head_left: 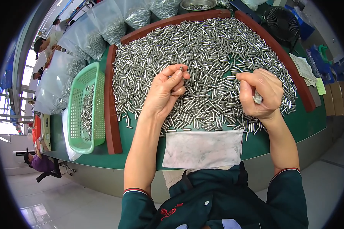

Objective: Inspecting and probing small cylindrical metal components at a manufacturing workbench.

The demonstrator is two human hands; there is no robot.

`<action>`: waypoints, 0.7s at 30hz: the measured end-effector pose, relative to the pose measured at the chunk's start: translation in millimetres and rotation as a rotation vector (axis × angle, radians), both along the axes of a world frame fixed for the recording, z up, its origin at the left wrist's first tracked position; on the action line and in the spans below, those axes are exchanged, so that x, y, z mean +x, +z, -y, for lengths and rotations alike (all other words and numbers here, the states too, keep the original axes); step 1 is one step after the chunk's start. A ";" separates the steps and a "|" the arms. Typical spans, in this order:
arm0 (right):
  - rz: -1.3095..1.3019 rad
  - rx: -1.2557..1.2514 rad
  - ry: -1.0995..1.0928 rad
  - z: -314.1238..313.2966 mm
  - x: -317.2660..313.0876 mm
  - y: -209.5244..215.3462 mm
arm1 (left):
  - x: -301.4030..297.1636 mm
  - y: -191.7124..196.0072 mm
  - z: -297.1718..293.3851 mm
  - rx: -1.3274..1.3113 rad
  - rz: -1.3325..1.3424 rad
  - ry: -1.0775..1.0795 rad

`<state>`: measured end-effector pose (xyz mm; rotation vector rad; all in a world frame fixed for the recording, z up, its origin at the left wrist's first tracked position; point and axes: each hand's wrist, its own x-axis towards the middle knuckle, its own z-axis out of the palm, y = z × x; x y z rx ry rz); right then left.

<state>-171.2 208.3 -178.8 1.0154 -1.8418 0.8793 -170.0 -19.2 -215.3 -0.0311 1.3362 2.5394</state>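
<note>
My left hand [165,91] is raised over the left-middle of a wide heap of small silvery metal pins [202,49]. Its thumb and forefinger pinch one metal pin [181,69], whose end shows above the fingertips. To the right, my right hand [262,91] is closed in a fist above the heap. A small pale grey-white piece [257,98] pokes out of that fist; most of it is hidden and its kind is unclear. Between my forearms, a smudged white cloth [203,149] lies flat along the table's near edge.
Dark red bars [112,103] border the heap on the green table [141,147]. At the left stands a light green plastic basket [99,126] with pins in it. Clear bags of pins [107,24], a metal bowl [198,4] and a black fan [282,23] stand beyond.
</note>
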 end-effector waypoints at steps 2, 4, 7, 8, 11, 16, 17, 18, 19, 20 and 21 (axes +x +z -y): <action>0.000 -0.002 0.000 -0.3 0.5 0.3 | -0.1 0.0 0.0 0.000 -0.022 -0.017; 0.025 0.005 -0.004 -0.9 1.3 -0.2 | 0.0 2.5 -1.6 0.015 0.017 0.014; -0.001 -0.009 0.002 -0.2 -0.6 -2.0 | 1.2 7.1 -5.6 0.068 0.055 0.078; 0.007 -0.003 0.000 -0.2 -0.1 -1.5 | 1.5 7.8 -7.7 0.066 0.053 0.115; 0.009 0.004 -0.003 -0.1 0.4 -1.4 | -4.6 1.4 -8.4 -0.313 -0.127 0.087; 0.005 -0.005 0.017 1.9 0.4 -2.0 | -4.8 -7.6 -29.7 -1.582 -0.942 0.336; 0.006 -0.004 0.017 1.5 0.3 -2.3 | -2.8 -5.1 -32.1 -1.698 -0.941 0.257; 0.011 -0.006 0.015 1.0 0.5 -2.3 | -3.5 -8.4 -31.4 -1.715 -0.941 0.255; 0.015 -0.009 0.013 0.6 0.4 -2.3 | -4.1 -9.1 -31.3 -1.715 -0.940 0.254; 0.016 -0.009 0.010 0.6 0.6 -2.1 | -4.7 -8.9 -30.7 -1.717 -0.940 0.264; 0.009 -0.004 0.010 0.5 0.5 -1.8 | -5.0 -8.8 -30.1 -1.718 -0.940 0.273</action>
